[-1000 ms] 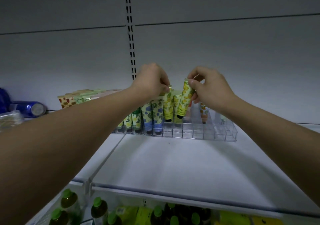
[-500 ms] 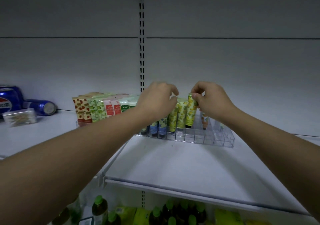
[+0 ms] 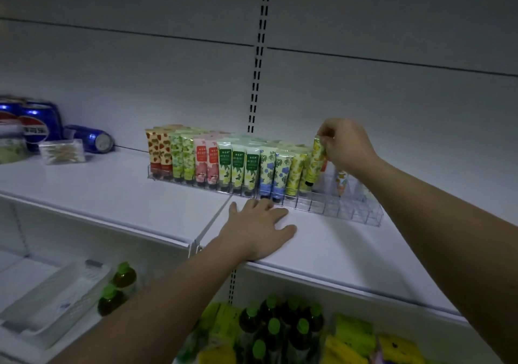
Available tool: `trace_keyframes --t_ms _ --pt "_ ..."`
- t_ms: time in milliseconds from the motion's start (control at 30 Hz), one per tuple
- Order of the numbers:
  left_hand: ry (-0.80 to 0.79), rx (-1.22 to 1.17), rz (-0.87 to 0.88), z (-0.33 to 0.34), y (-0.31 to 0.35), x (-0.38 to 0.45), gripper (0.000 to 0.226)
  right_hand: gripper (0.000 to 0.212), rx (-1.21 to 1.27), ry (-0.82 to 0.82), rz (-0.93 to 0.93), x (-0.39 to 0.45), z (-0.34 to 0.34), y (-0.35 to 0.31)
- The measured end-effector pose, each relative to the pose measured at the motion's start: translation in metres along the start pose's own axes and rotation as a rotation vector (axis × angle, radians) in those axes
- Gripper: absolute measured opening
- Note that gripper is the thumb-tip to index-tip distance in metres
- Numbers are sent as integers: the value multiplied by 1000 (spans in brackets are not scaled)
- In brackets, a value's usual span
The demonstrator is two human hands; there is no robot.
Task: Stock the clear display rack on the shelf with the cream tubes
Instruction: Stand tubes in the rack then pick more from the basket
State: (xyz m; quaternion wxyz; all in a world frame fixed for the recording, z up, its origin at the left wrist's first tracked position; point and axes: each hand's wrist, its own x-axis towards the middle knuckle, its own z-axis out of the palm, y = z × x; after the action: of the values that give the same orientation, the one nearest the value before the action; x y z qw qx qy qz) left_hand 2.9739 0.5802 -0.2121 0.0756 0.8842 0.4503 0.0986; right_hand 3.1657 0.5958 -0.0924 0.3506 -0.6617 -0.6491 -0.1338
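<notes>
Dim store aisle, grey back panel with a slotted upright running down the middle of the frame, and a white shelf (image 3: 112, 192) carrying everything. At far left sit blue soda cans (image 3: 36, 122) and a small clear packet (image 3: 62, 151); lower left, a white basket (image 3: 56, 293) on the shelf below, with green-capped bottles (image 3: 123, 275) along the bottom.

Centre frame, the clear display rack (image 3: 350, 209) stands on the shelf, a grid of small compartments. Its left and middle slots are full of cream tubes (image 3: 238, 164) standing cap-down: strawberry, green, pink, white-flower, blue-flower, then yellow. The compartments at the right end are mostly bare, with a tube or two further back, hard to make out.

The left hand (image 3: 260, 223) lies flat on the shelf just in front of the rack, fingers straight, holding nothing. Upper right, the right hand (image 3: 346, 146) pinches the crimped top of a yellow tube (image 3: 314, 164), which leans slightly, its dark cap down at a front slot beside the other yellow ones; whether it is fully seated I cannot tell.

These tubes look light and squeezable, with a glossy skin that could slip, so the flat crimp seems the sound place to pinch. A neighbour looks easy to knock over.
</notes>
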Motion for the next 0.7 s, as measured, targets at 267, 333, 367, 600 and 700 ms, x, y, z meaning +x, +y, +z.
trace_keyframes --t_ms 267,333,367,600,700 --pt "24 11 -1 1 -1 1 57 20 -36 -124 0 -5 27 6" --pt "26 15 0 1 -2 2 57 21 -24 -122 19 -6 32 9" --pt "28 14 -1 1 -2 2 57 20 -20 -119 24 -5 33 8" --pt "79 -7 -12 3 0 2 55 19 -116 -158 9 -11 32 2" --pt "88 -24 -31 2 2 0 55 28 -165 -151 35 -22 24 -8"
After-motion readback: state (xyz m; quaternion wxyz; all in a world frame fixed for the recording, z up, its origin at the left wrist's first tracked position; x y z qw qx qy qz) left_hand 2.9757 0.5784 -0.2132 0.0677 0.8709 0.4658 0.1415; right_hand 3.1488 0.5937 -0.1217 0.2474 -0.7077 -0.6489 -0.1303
